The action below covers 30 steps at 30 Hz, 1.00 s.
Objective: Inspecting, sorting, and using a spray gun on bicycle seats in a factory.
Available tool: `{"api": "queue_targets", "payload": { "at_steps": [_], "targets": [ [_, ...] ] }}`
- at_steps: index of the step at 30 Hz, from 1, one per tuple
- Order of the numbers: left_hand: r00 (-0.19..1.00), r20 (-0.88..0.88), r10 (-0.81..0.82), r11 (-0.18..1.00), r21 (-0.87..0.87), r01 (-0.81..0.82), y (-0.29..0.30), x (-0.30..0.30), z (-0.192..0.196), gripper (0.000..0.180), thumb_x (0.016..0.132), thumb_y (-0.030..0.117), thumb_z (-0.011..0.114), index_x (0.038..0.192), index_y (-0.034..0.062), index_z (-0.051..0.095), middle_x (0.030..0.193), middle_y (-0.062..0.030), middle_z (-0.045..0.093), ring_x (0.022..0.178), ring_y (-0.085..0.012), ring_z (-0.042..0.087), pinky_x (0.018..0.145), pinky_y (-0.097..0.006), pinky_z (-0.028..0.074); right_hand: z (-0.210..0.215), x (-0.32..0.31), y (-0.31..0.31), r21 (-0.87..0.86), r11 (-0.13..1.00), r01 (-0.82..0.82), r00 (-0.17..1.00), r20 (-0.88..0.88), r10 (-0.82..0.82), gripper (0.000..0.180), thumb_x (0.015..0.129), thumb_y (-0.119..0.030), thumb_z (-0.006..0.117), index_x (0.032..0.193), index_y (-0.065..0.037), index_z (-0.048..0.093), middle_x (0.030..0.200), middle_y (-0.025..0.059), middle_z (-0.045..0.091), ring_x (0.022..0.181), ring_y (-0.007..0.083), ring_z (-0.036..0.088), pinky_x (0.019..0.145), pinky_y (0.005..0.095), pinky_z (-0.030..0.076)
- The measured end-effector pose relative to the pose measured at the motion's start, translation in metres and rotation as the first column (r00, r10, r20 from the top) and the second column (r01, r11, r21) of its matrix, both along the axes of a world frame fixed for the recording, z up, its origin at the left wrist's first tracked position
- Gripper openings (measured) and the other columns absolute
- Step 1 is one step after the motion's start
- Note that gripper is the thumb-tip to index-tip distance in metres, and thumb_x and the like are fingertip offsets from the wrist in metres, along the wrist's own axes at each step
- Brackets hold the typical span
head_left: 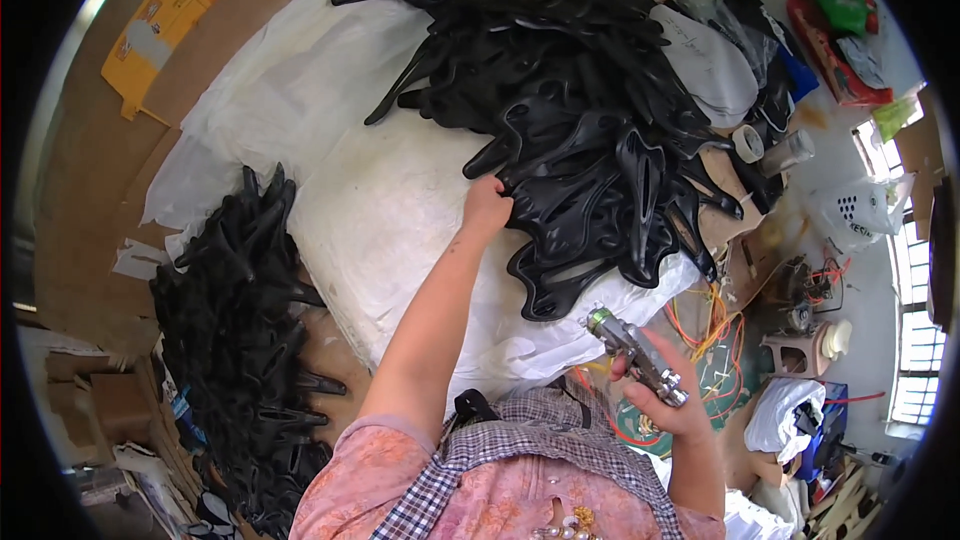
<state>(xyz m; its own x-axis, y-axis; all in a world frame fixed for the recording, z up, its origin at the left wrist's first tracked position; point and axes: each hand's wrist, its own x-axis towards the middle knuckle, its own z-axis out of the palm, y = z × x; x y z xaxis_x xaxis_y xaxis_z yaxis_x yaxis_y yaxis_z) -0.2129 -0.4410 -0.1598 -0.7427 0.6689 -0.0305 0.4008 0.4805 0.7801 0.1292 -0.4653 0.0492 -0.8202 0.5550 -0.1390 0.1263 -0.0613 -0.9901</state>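
A large heap of black, glossy bicycle saddle shells (pixel 560 50) lies on the white-covered surface (pixel 370 210). My left hand (pixel 487 208) reaches forward to the heap's near left edge. Its fingers are closed on the tip of one saddle shell (pixel 550 210); the fingertips are partly hidden. At the lower right, my right hand (pixel 672 390) is wrapped round a silver metal spray gun (pixel 640 355) with a green ring near its front. The gun's front points up and left, just below the nearest shells and apart from them.
A second pile of black saddle shells (pixel 240 340) stands low at the left. Orange and yellow hoses (pixel 715 340) tangle beside the right hand. At the right are a roll of tape (pixel 747 144), a small stool (pixel 795 350) and plastic bags (pixel 785 415). Cardboard (pixel 100 200) lines the left.
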Motion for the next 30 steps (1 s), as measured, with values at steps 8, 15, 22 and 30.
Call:
{"api": "queue_targets", "payload": {
  "at_steps": [8, 15, 22, 30],
  "targets": [
    [0.956, -0.227, 0.185, 0.983, 0.028, -0.183, -0.158, -0.053, 0.132, 0.014, 0.065, 0.006, 0.063, 0.078, -0.0003, 0.066, 0.062, -0.0118, 0.062, 0.055, -0.0165, 0.059, 0.054, -0.029, 0.047, -0.014, -0.018, 0.008, 0.009, 0.993, -0.117, 0.993, 0.012, 0.117, 0.061, 0.079, -0.011, 0.066, 0.131, 0.003, 0.04, 0.097, 0.0103, 0.06, 0.09, 0.0173, 0.059, 0.082, 0.0323, 0.047],
    [0.595, 0.655, -0.466, 0.814, 0.58, -0.001, -0.141, -0.011, 0.077, 0.028, 0.085, 0.006, 0.06, 0.112, 0.0009, 0.055, 0.104, -0.0099, 0.061, 0.092, -0.02, 0.063, 0.084, -0.031, 0.049, -0.019, -0.064, -0.003, 0.157, 0.96, -0.233, 0.972, 0.017, 0.234, 0.055, 0.079, -0.009, 0.069, 0.127, 0.0, 0.045, 0.092, 0.0066, 0.063, 0.084, 0.0124, 0.06, 0.076, 0.0273, 0.049],
    [0.955, 0.074, 0.287, 0.957, 0.011, -0.288, -0.129, -0.001, -0.03, 0.041, 0.073, 0.023, 0.069, 0.103, -0.003, 0.06, 0.095, -0.015, 0.064, 0.088, -0.0246, 0.063, 0.075, -0.032, 0.05, -0.016, -0.048, -0.006, 0.131, 0.984, -0.118, 0.993, 0.044, 0.113, 0.057, 0.08, -0.009, 0.068, 0.13, 0.001, 0.042, 0.095, 0.0082, 0.062, 0.085, 0.0136, 0.061, 0.077, 0.0283, 0.049],
    [0.976, -0.104, -0.19, 0.944, -0.293, 0.152, -0.107, 0.039, -0.005, 0.044, 0.066, 0.026, 0.074, 0.098, -0.002, 0.063, 0.09, -0.0149, 0.064, 0.082, -0.0244, 0.061, 0.074, -0.032, 0.049, -0.015, -0.044, -0.01, 0.112, 0.991, -0.075, 0.997, 0.045, 0.07, 0.056, 0.08, -0.01, 0.067, 0.129, 0.001, 0.042, 0.094, 0.0082, 0.062, 0.085, 0.0146, 0.061, 0.078, 0.0289, 0.049]
  ]
}}
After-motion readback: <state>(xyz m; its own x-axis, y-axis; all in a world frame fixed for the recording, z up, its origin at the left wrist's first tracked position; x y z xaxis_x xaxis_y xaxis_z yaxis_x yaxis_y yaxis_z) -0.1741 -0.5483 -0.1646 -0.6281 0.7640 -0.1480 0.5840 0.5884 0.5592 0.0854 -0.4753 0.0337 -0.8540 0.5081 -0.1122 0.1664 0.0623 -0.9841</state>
